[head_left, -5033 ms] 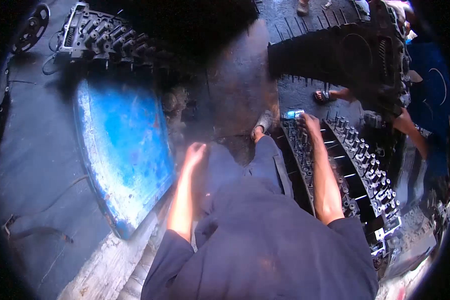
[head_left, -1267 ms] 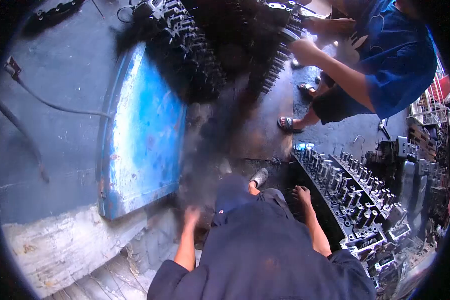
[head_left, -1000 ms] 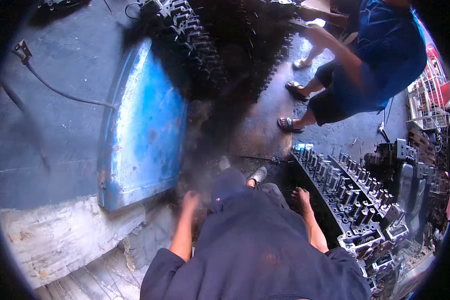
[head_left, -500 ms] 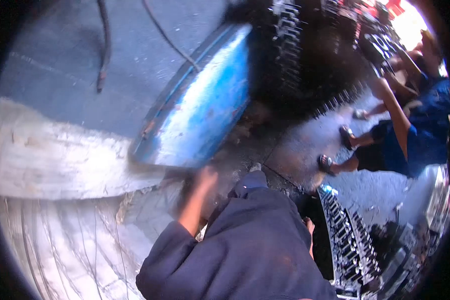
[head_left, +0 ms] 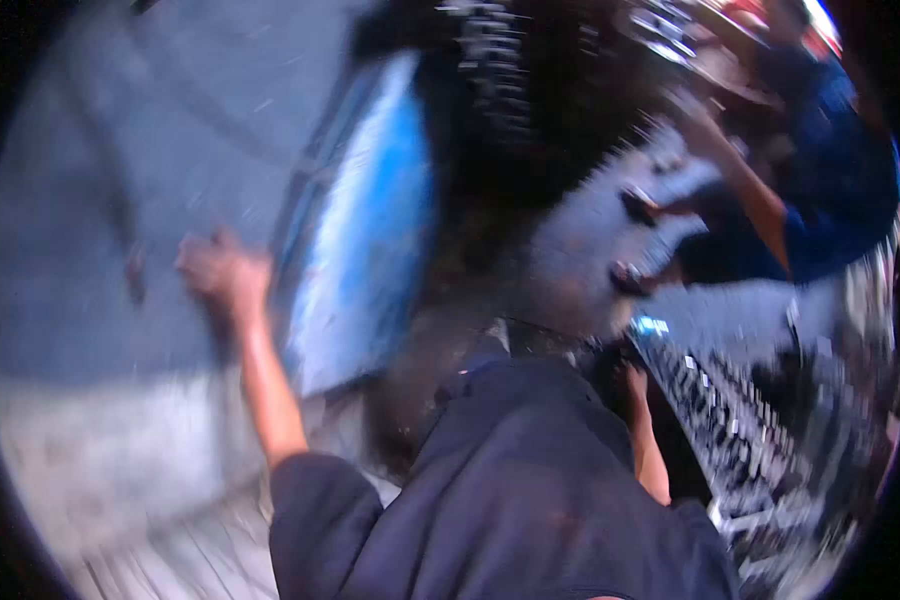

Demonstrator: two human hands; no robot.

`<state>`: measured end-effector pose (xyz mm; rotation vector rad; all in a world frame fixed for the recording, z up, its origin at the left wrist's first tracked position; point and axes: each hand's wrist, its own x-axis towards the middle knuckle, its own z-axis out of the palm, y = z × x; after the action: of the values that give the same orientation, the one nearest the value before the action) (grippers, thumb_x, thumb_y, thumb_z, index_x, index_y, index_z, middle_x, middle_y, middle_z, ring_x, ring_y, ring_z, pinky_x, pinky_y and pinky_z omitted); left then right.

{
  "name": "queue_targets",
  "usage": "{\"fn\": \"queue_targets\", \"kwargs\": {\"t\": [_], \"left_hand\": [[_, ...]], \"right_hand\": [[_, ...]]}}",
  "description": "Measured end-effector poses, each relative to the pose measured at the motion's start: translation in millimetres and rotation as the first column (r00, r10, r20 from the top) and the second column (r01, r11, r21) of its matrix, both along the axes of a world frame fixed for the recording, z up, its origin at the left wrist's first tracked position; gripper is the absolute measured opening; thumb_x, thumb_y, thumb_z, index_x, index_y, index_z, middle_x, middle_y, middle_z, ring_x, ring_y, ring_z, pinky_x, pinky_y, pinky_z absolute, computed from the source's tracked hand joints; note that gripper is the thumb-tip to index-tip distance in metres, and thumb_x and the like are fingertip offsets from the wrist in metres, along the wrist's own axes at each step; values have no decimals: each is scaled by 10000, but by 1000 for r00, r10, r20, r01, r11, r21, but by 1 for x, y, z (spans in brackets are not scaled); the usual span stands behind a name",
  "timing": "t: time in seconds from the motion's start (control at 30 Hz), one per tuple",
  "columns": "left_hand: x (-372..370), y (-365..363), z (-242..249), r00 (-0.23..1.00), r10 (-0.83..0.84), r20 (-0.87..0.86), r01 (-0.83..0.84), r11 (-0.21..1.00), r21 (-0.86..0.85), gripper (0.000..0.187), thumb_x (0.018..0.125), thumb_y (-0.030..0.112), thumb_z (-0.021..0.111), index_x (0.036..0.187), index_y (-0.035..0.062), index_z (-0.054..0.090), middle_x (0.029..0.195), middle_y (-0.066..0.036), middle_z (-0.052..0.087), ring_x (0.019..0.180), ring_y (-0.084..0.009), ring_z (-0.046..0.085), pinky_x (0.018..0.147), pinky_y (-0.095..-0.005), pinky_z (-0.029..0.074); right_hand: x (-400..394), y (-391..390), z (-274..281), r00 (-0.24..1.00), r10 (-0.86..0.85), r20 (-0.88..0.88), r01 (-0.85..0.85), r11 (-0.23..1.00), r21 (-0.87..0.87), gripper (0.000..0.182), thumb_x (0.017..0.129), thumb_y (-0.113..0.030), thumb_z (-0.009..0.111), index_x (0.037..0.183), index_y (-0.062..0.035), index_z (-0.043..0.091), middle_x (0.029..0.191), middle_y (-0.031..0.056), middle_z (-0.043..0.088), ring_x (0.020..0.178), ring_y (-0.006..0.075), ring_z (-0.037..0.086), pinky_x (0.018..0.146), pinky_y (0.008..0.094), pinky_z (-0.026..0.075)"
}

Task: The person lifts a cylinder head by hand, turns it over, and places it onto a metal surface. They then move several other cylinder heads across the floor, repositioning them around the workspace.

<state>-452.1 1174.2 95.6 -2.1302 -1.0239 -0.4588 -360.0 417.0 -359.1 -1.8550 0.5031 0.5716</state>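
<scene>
My left hand (head_left: pixel 225 272) is raised in front of the grey wall, just left of a blue metal panel (head_left: pixel 365 240). It is smeared by motion, but its fingers look spread and nothing shows in them. A dark cable or hose (head_left: pixel 120 200) with a brownish end hangs blurred to its left. Down at my right side, my right hand (head_left: pixel 634 385) is close beside the dark side of a long metal engine part (head_left: pixel 705 410) with rows of fittings. Its fingers are too blurred to make out.
At upper right a person in a blue shirt (head_left: pixel 835 160) stands close by, holding a metal part (head_left: pixel 660 30). More dark metal parts with rows of studs (head_left: pixel 495 70) are ahead. A pale ledge (head_left: pixel 120 450) runs below the grey wall at left.
My left hand has risen and moved left from below the blue panel to the grey wall. My right forearm shows more. The view has shifted, so the panel and the person appear further left.
</scene>
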Motion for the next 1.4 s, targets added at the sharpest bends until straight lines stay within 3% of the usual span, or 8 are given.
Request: {"fn": "queue_targets", "kwargs": {"t": [0.17, 0.37, 0.67, 0.83, 0.87, 0.97, 1.13, 1.4], "left_hand": [[20, 16, -23, 995, 99, 16, -99, 995, 18, 755, 803, 547, 582, 1415, 157, 377, 1441, -407, 119, 1287, -649, 136, 936, -706, 285], [39, 17, -35, 990, 71, 123, -48, 982, -183, 758, 810, 514, 609, 1440, 192, 335, 1441, -400, 106, 1334, -586, 113, 1003, -669, 239], [52, 21, -55, 988, 144, 59, -134, 979, -155, 763, 793, 470, 640, 1439, 186, 350, 1480, -368, 25, 1372, -551, 44, 1012, -669, 229], [50, 4, -48, 964, 247, -97, -265, 877, -400, 733, 786, 448, 648, 1413, 152, 408, 1524, -288, 1, 1396, -509, 22, 1022, -652, 248], [42, 6, -61, 985, 169, -33, -170, 925, -340, 662, 779, 447, 655, 1327, 109, 502, 1476, -296, 202, 1363, -478, 201, 1013, -584, 317], [44, 12, -74, 987, 133, 85, -35, 709, -704, 579, 764, 426, 679, 1196, 55, 573, 1292, -301, 431, 1204, -441, 420, 977, -521, 365], [83, -63, -98, 974, -151, 168, 226, 669, -708, 412, 794, 295, 690, 1077, 11, 595, 1096, -256, 531, 1047, -403, 511, 924, -464, 406], [152, -253, -186, 899, -419, 126, 90, -106, -990, 398, 839, 308, 683, 1092, 9, 620, 1073, -180, 644, 979, -287, 610, 870, -366, 469]], "right_hand": [[-30, 53, 115, 951, -248, -183, 249, 968, -18, 235, 895, -182, 569, 1062, -18, 586, 734, 58, 604, 567, 167, 571, 502, 320, 476], [-119, 38, 77, 809, -468, -357, 469, 879, -89, 195, 888, -167, 561, 1028, -34, 589, 682, 48, 582, 517, 155, 532, 459, 319, 433], [-123, 77, 163, 818, -385, -427, 281, 916, -287, 294, 850, -219, 603, 1006, 29, 614, 746, 88, 640, 569, 177, 594, 495, 331, 467], [-78, 45, 109, 901, -235, -364, 131, 949, -287, 278, 836, -242, 596, 919, 17, 655, 761, 102, 630, 610, 188, 583, 563, 343, 462], [-57, 36, 102, 911, -230, -342, 143, 955, -259, 279, 836, -244, 589, 904, 18, 657, 769, 109, 623, 632, 193, 579, 576, 345, 457], [-7, 0, 51, 876, -404, -265, 445, 888, 115, 184, 871, -192, 562, 941, -23, 546, 689, 39, 525, 544, 158, 509, 440, 312, 396], [76, -48, 48, 931, -352, -94, 357, 933, 45, 263, 887, -218, 588, 1025, 5, 577, 791, 76, 615, 556, 159, 562, 452, 277, 434], [97, -81, 81, 786, -513, -345, 573, 814, 95, 165, 908, -189, 554, 988, -44, 557, 702, 52, 574, 509, 156, 534, 428, 297, 414]]}}
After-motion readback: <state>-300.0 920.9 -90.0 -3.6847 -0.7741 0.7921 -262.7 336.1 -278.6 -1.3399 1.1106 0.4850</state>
